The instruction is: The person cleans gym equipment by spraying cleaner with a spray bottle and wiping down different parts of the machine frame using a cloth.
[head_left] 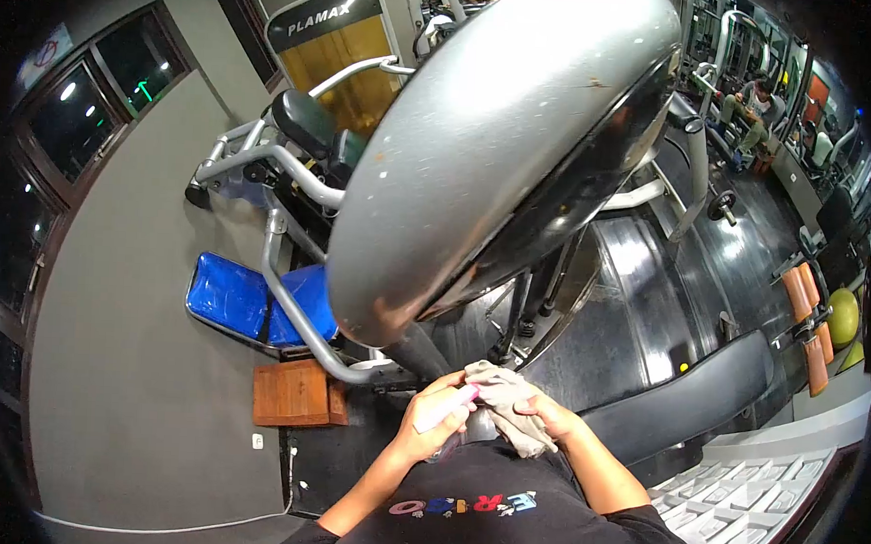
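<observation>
My left hand is closed around a small white bottle with a pink tip, which points up and to the right. Just beside it, my right hand grips a crumpled grey cloth. The pink tip lies against the cloth's left side or very near it. Both hands are held close in front of my black shirt. Above them looms the large silver rounded cover of a gym machine; neither hand touches it.
Left of the cover are a blue padded seat and a wooden box. A long black padded bench lies to my right. Farther back, a person sits near a weight plate. Orange roller pads stand at far right.
</observation>
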### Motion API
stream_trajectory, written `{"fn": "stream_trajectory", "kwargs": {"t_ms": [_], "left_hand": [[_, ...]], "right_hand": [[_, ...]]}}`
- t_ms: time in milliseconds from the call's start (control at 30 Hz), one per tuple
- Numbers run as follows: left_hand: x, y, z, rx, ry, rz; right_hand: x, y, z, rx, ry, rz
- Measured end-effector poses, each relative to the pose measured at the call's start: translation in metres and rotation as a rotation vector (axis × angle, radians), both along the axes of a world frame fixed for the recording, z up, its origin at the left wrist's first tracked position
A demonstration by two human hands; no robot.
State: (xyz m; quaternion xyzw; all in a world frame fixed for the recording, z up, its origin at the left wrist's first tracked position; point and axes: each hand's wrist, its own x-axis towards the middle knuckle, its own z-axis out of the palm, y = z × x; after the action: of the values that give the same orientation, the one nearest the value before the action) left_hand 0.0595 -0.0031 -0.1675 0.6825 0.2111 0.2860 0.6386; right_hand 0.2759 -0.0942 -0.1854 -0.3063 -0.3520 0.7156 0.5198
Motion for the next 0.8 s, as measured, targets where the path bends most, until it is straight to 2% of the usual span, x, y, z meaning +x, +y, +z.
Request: {"fn": "stream_trajectory", "kwargs": {"t_ms": [233,300,367,433,467,500,567,633,700,733,800], "left_hand": [[-0.052,0.022,0.004,0.012,-0.034,-0.036],[-0.06,0.031,0.007,0.018,-0.158,-0.165],[-0.07,0.033,0.009,-0.021,-0.161,-0.223],[-0.077,0.033,0.013,-0.211,-0.058,-0.234],[-0.081,0.037,0.008,-0.163,-0.07,-0.26],[-0.086,0.042,0.004,-0.169,-0.074,-0.269],[-0.099,0.047,0.004,0.084,-0.003,-0.273],[-0.113,0.053,0.008,0.089,0.052,-0.271],[-0.122,0.058,0.009,0.313,0.072,-0.324],[-0.127,0.058,0.009,0.302,0.112,-0.332],[-0.133,0.062,0.008,0.319,0.135,-0.342]], "right_hand": [[-0.058,0.004,-0.002,-0.068,0.259,0.065],[-0.07,0.003,-0.017,-0.097,0.475,0.189],[-0.086,0.004,-0.007,-0.119,0.512,0.183],[-0.095,0.003,-0.007,-0.191,0.471,0.126],[-0.096,0.005,-0.004,-0.178,0.339,0.169],[-0.102,0.006,-0.001,-0.063,0.174,0.092],[-0.104,0.005,-0.014,-0.035,-0.355,0.006],[-0.11,0.003,-0.016,-0.036,-0.396,0.061],[-0.124,0.002,-0.032,-0.078,-0.557,0.012],[-0.132,0.003,-0.038,-0.09,-0.558,0.014],[-0.146,0.006,-0.047,0.161,-0.919,-0.306]]}}
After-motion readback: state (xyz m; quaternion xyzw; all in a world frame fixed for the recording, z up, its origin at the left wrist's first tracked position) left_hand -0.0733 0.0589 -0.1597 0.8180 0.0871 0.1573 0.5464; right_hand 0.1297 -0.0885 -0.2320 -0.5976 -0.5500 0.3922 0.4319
